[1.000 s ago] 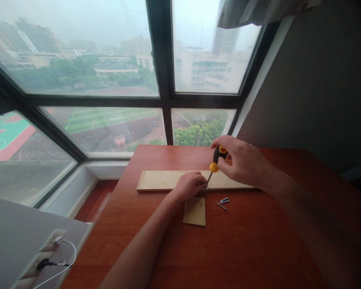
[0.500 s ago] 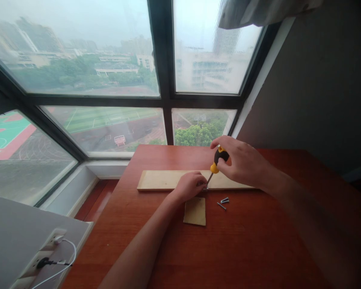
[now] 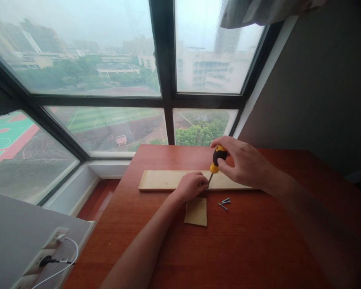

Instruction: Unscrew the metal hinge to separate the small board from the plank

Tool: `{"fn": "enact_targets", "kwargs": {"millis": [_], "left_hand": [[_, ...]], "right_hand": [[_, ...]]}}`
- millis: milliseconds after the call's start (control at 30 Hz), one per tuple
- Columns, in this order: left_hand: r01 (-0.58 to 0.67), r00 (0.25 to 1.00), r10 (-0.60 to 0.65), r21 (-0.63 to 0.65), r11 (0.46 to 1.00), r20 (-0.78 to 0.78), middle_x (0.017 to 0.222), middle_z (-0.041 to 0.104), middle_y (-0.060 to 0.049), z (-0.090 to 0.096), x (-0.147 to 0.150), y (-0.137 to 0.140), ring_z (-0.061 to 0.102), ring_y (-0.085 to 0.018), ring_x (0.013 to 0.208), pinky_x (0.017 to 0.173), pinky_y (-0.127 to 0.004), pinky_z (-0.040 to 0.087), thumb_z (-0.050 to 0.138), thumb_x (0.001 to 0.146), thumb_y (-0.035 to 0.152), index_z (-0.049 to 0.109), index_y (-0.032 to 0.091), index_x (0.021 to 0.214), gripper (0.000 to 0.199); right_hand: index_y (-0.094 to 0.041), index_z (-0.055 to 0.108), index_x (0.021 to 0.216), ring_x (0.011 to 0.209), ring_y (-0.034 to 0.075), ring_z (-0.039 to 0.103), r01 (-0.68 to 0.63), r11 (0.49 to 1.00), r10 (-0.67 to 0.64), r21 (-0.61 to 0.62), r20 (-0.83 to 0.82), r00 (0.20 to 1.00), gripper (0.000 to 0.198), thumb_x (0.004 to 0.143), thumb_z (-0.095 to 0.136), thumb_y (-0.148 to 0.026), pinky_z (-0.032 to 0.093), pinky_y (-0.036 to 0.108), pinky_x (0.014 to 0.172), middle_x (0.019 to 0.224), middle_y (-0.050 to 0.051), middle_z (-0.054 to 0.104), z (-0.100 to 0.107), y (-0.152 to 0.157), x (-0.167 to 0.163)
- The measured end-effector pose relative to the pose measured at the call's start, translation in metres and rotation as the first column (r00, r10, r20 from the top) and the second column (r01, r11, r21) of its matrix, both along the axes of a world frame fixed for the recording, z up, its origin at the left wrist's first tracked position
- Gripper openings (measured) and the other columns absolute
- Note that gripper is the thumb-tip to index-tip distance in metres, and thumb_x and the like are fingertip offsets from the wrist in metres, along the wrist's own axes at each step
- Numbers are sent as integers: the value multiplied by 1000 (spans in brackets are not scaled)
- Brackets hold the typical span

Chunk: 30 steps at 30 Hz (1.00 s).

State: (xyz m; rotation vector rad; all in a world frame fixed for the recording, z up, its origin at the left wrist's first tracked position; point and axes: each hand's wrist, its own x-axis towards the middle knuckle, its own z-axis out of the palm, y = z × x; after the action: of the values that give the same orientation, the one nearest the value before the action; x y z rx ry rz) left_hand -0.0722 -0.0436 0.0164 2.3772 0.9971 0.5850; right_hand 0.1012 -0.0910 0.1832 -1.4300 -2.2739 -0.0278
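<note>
A long pale wooden board (image 3: 158,181) lies across the table. My right hand (image 3: 243,162) is closed round the yellow and black handle of a screwdriver (image 3: 219,157), whose shaft slants down to the board's near edge. My left hand (image 3: 192,186) rests on the board beside the screwdriver tip, its fingers curled together. Something small and metallic shows at those fingertips, too small to name. Just in front of the left hand lies a small square piece of thin wood (image 3: 196,212). Several loose screws (image 3: 226,200) lie to its right.
The reddish-brown wooden table (image 3: 234,249) stands against large windows (image 3: 117,128) with dark frames. At the lower left, a wall socket (image 3: 43,261) has plugs and a white cable (image 3: 77,251) beside the table's edge. A cloth (image 3: 258,14) hangs at the top.
The fingers of my right hand have shifted slightly on the screwdriver, and its handle shows more. My left hand keeps its place on the board. The whole view has moved a little.
</note>
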Motion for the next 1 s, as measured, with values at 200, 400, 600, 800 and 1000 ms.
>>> {"fn": "enact_targets", "kwargs": {"millis": [200, 400, 600, 800, 1000], "left_hand": [[-15, 1000, 15, -4, 1000, 3, 86, 67, -1, -1, 0, 0, 59, -13, 73, 64, -22, 39, 62, 81, 25, 72, 23, 85, 11], [-5, 1000, 5, 6, 1000, 3, 85, 67, -1, -1, 0, 0, 59, -14, 74, 65, -22, 39, 62, 82, 26, 71, 23, 85, 11], [2, 1000, -2, 7, 1000, -1, 85, 67, -1, -1, 0, 0, 59, -13, 72, 64, -22, 39, 61, 82, 25, 72, 23, 86, 11], [7, 1000, -7, 20, 1000, 3, 84, 67, 0, -1, 0, 0, 59, -13, 72, 63, -22, 38, 61, 82, 25, 71, 23, 85, 11], [3, 1000, -3, 24, 1000, 10, 84, 67, 0, -1, 0, 0, 58, -12, 70, 63, -22, 38, 62, 82, 25, 71, 23, 85, 11]], "right_hand": [[-23, 59, 88, 68, 18, 59, 180, 981, -183, 69, 52, 982, 17, 85, 53, -38, 34, 29, 57, 81, 1, 66, 0, 3, -3], [-22, 58, 102, 78, 18, 60, 31, 999, -31, -6, 6, 999, 27, 76, 54, -19, 38, 27, 61, 98, 3, 67, 2, 0, -1], [-23, 61, 93, 69, 21, 61, 229, 967, -241, 108, 109, 964, 22, 85, 52, -42, 34, 30, 56, 85, 3, 69, -1, 3, -3], [-22, 57, 109, 86, 19, 62, -14, 1000, 14, -8, 38, 999, 34, 75, 54, -18, 42, 28, 67, 110, 4, 66, 1, 1, 1], [-22, 57, 116, 76, 25, 65, 227, 969, -236, 93, 107, 966, 39, 86, 50, -47, 41, 33, 60, 97, 7, 70, -1, 3, -3]]}}
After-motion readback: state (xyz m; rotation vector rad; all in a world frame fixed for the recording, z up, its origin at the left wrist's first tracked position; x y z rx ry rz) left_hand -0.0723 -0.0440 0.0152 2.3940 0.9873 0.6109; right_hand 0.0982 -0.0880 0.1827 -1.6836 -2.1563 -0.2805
